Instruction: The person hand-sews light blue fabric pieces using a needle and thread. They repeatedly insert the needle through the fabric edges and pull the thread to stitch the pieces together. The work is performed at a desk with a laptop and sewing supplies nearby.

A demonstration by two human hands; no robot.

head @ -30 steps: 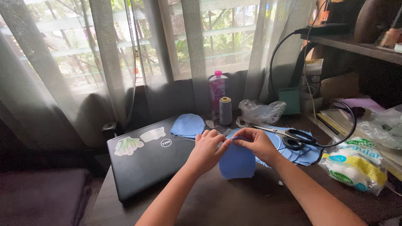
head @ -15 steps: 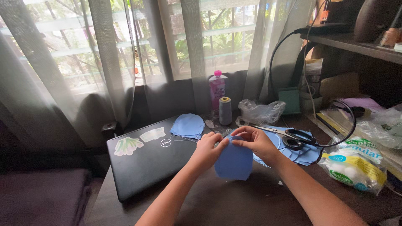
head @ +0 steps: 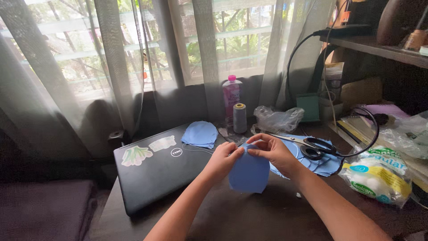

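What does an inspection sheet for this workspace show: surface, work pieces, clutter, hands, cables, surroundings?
Surface: dark wooden table, partly covered.
Job's things: blue fabric piece held up above the table; more blue cut pieces under the scissors; a domed blue piece on the closed black laptop.
Clutter: grey thread spool, pink bottle, crumpled clear bag, cotton-ball pack.
Hands: left hand and right hand both pinch the fabric's top edge.
Cables: black cable loops across the right side.
Surroundings: sheer curtains over a window, shelf at right.
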